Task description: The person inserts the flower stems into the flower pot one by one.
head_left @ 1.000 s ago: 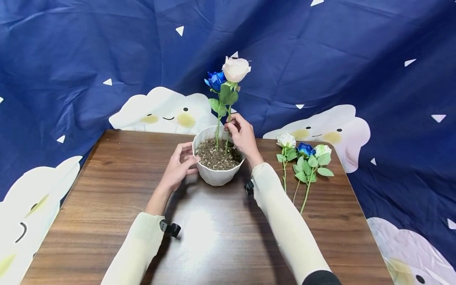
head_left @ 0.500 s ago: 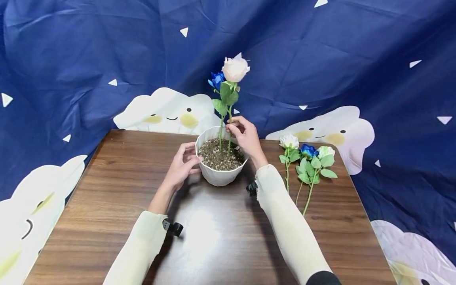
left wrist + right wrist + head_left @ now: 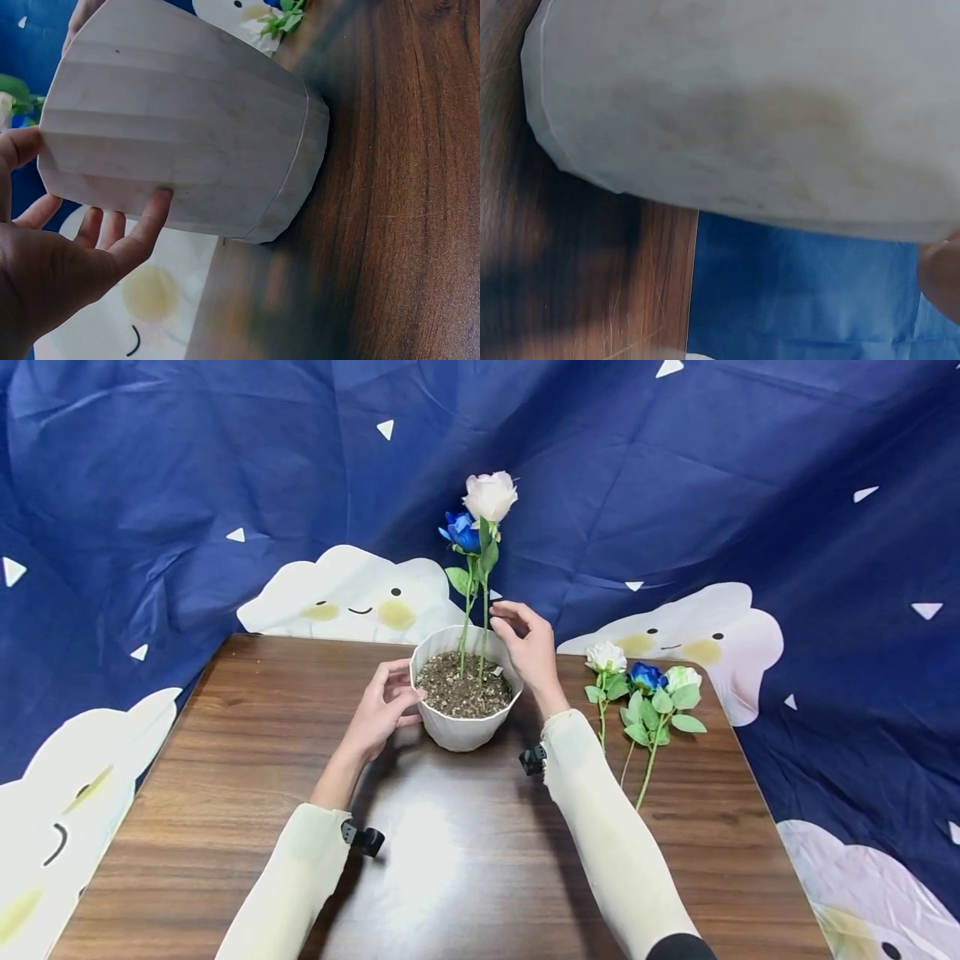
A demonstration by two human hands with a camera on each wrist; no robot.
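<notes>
In the head view a white flower pot (image 3: 459, 732) filled with dark soil (image 3: 461, 693) stands on the table. A blue rose (image 3: 461, 532) and a pale pink rose (image 3: 491, 497) rise upright from the soil. My left hand (image 3: 382, 710) holds the pot's left side; in the left wrist view its fingertips press the faceted wall (image 3: 180, 135). Beside the pink rose's stem (image 3: 483, 618), my right hand (image 3: 529, 652) hovers over the pot's right rim with loosely bent fingers and nothing in them. Only a bit of that hand shows in the right wrist view.
Right of the pot, a white rose (image 3: 606, 657), a blue rose (image 3: 647, 676) and a greenish-white rose (image 3: 682, 677) lie on the brown wooden table (image 3: 247, 752). A blue curtain (image 3: 300, 460) with printed clouds hangs right behind the table's back edge.
My right hand has let go of the pink rose's stem and moved slightly right. The pink rose has turned and shifted a little left. My left hand stays on the pot.
</notes>
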